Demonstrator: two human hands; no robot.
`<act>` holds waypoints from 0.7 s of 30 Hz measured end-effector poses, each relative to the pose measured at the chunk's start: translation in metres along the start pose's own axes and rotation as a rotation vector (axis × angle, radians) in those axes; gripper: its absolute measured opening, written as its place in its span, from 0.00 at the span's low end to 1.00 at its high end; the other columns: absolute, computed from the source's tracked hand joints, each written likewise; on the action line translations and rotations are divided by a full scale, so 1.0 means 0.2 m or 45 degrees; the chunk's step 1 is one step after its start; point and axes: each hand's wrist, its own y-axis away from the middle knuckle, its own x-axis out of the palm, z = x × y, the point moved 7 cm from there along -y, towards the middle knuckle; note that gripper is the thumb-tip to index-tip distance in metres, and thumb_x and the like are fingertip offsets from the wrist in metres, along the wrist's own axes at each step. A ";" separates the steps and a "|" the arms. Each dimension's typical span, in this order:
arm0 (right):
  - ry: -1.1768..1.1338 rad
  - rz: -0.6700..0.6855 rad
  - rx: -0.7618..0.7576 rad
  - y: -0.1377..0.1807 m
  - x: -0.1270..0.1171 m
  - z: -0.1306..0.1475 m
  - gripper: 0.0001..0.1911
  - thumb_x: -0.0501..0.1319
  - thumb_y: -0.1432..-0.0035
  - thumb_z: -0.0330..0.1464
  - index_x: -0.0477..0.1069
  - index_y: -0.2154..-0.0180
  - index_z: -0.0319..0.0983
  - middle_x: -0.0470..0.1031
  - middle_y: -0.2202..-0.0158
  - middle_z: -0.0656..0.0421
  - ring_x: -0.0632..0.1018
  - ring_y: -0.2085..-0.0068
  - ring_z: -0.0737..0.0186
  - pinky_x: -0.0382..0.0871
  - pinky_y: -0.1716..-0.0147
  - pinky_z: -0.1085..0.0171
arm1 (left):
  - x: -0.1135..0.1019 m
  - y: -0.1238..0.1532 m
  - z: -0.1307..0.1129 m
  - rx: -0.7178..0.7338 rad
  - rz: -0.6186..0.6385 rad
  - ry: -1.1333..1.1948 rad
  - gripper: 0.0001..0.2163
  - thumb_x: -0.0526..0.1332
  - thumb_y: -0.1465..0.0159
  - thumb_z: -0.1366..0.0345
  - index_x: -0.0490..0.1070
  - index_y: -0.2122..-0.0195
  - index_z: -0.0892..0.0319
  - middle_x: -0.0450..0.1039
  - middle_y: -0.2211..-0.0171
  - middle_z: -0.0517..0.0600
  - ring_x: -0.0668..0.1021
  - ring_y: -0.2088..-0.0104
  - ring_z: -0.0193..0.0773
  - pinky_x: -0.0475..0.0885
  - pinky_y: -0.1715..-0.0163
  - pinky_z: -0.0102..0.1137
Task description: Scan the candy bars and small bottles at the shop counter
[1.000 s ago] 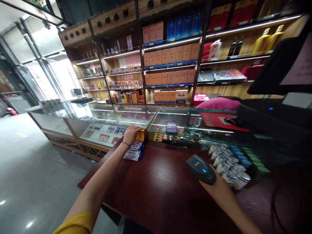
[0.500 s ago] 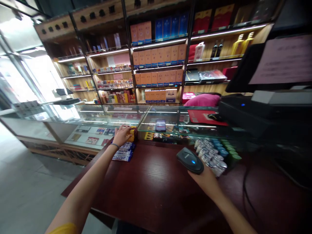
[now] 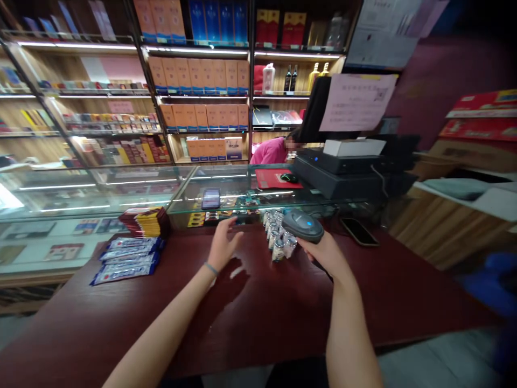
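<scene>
My right hand is wrapped round a dark barcode scanner with a blue light, held over the right part of the counter. Directly beneath and beside the scanner stand rows of small silver-topped containers; the scanner hides some of them. Over the middle of the counter hovers my left hand, empty, its fingers apart. To its left lie blue-and-white packets in an overlapping stack. Behind them is a pile of yellow and dark red packs.
A glass display case runs along the counter's back edge. A dark phone lies on the right of the wooden counter. Behind stands a monitor with paper on it. A person in pink bends beyond the case.
My left hand has left the yellow packs and moved right, over the middle of the counter. The view has turned right. My right hand still holds the scanner, now over the silver-topped containers.
</scene>
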 end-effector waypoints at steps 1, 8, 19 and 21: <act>-0.031 0.036 0.031 0.00 -0.03 -0.02 0.15 0.65 0.46 0.42 0.66 0.75 0.40 0.66 0.85 0.65 0.67 0.83 0.66 0.60 0.80 0.66 | 0.11 0.02 -0.03 -0.019 0.047 0.062 0.21 0.64 0.37 0.63 0.67 0.42 0.52 0.69 0.49 0.55 0.74 0.50 0.44 0.74 0.50 0.39; -0.209 -0.030 0.104 0.00 -0.18 -0.19 0.20 0.66 0.46 0.43 0.62 0.80 0.41 0.64 0.86 0.65 0.66 0.85 0.69 0.59 0.81 0.67 | 0.61 0.15 -0.16 -0.091 0.305 0.028 0.28 0.70 0.43 0.65 0.63 0.42 0.52 0.60 0.50 0.52 0.73 0.53 0.40 0.73 0.47 0.41; -0.294 -0.132 0.134 -0.02 -0.20 -0.23 0.18 0.66 0.46 0.40 0.63 0.80 0.39 0.65 0.84 0.65 0.65 0.85 0.70 0.58 0.82 0.67 | 0.70 0.22 -0.13 -0.053 0.284 -0.031 0.17 0.68 0.43 0.69 0.66 0.54 0.57 0.66 0.57 0.51 0.72 0.55 0.42 0.70 0.51 0.39; -0.301 -0.138 0.134 -0.03 -0.18 -0.22 0.18 0.66 0.46 0.40 0.63 0.79 0.40 0.65 0.84 0.65 0.65 0.85 0.70 0.59 0.82 0.67 | 0.66 0.22 -0.12 -0.137 0.226 0.066 0.17 0.68 0.44 0.69 0.66 0.54 0.57 0.67 0.57 0.51 0.73 0.56 0.41 0.71 0.53 0.37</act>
